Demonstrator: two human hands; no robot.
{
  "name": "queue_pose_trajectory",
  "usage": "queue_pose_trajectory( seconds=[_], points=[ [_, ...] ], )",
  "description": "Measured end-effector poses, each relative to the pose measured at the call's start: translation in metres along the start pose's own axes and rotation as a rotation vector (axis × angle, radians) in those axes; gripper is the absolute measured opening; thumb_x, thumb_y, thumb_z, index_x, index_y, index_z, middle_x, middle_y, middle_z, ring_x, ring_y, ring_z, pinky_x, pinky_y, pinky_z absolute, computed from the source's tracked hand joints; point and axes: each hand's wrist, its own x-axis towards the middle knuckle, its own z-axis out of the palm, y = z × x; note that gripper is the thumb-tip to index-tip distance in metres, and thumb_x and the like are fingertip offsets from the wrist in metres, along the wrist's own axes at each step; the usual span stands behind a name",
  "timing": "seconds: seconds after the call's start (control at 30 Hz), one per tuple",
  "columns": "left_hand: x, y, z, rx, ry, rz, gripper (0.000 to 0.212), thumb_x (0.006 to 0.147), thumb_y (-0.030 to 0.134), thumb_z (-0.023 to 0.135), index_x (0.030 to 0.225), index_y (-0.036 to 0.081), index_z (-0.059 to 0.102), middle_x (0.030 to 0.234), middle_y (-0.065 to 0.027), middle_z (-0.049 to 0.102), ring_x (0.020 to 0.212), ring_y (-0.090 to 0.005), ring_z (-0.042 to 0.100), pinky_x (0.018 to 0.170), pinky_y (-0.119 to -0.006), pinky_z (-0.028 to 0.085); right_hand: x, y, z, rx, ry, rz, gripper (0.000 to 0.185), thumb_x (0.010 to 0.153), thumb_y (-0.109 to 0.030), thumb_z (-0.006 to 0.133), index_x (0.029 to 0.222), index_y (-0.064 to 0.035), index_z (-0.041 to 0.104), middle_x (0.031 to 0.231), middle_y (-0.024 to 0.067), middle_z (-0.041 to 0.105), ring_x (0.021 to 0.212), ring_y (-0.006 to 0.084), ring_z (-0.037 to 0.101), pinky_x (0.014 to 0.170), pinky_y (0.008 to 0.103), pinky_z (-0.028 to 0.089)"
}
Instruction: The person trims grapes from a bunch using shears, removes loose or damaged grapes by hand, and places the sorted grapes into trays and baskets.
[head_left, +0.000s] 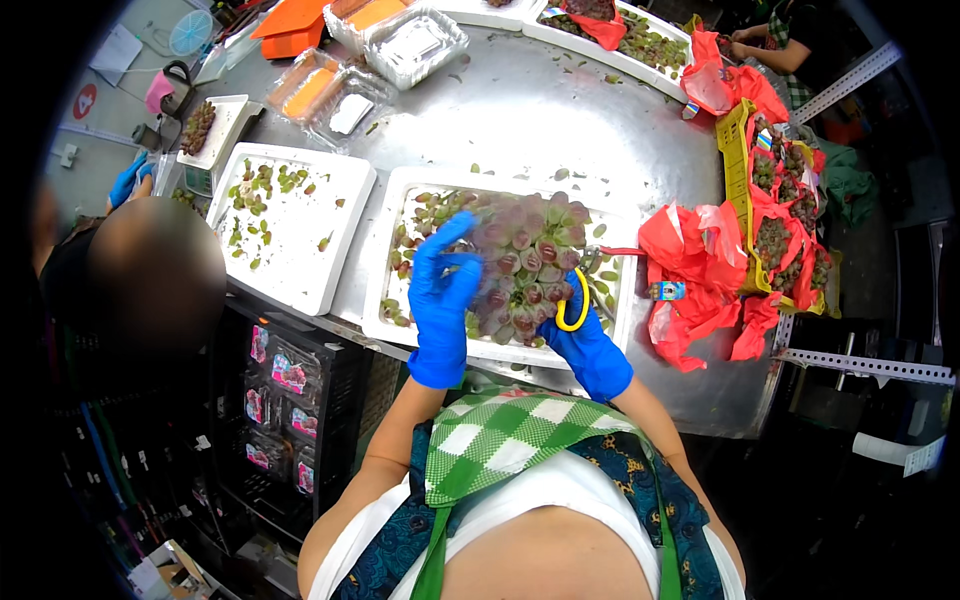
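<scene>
A bunch of reddish-purple grapes (529, 262), partly blurred, is over a white foam tray (379, 277) that holds loose green and reddish grapes. At the bunch's left side is my left hand (442, 300) in a blue glove, its fingers apart; whether they touch the bunch is unclear. My right hand (589, 341), also blue-gloved, is at the lower right of the bunch, with the yellow handle loop (584, 315) of what looks like scissors around its fingers. The bunch hides some of its fingertips, and the blades cannot be made out.
A second foam tray (349, 195) with loose grapes lies left, beside a co-worker. Red bags (690, 262) lie right, by a yellow crate (739, 180) of bagged grapes. Clear plastic containers (416, 45) stand at the back. A scale (202, 176) and another person's blue-gloved hands (129, 178) are far left.
</scene>
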Motion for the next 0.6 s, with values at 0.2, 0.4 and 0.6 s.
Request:
queue_pose_trajectory(
  seconds=[0.2, 0.4, 0.6],
  points=[
    [-0.019, -0.039, 0.002, -0.879, -0.169, -0.57, 0.067, 0.082, 0.056, 0.033, 0.131, 0.011, 0.024, 0.131, -0.011, 0.032, 0.119, -0.0282, 0.033, 0.097, -0.044, 0.031, -0.002, -0.003, 0.019, -0.068, 0.009, 0.039, 0.043, 0.084, -0.034, 0.05, 0.122, -0.016, 0.039, 0.109, 0.0019, 0.053, 0.096, 0.0152, 0.053, 0.083, 0.0341, 0.044],
    [-0.021, -0.045, 0.006, -1.155, -0.224, -0.499, 0.07, 0.082, 0.058, 0.027, 0.133, 0.011, 0.021, 0.133, -0.0123, 0.028, 0.12, -0.0298, 0.031, 0.098, -0.045, 0.027, 0.001, -0.024, 0.057, -0.875, 0.202, -0.238, 0.031, 0.084, -0.021, 0.053, 0.109, -0.0046, 0.047, 0.089, 0.0006, 0.055, 0.077, 0.0067, 0.053, 0.065, 0.0204, 0.046],
    [-0.019, -0.051, -0.011, -0.963, -0.017, -0.488, 0.063, 0.079, 0.034, 0.052, 0.131, 0.01, 0.024, 0.13, -0.0101, 0.033, 0.114, -0.0216, 0.04, 0.095, -0.034, 0.035, -0.01, -0.042, 0.082, -1.167, 0.168, -0.69, 0.043, 0.073, 0.006, 0.057, 0.113, -0.0043, 0.044, 0.094, 0.007, 0.055, 0.085, 0.0117, 0.053, 0.074, 0.0221, 0.046]
  ],
)
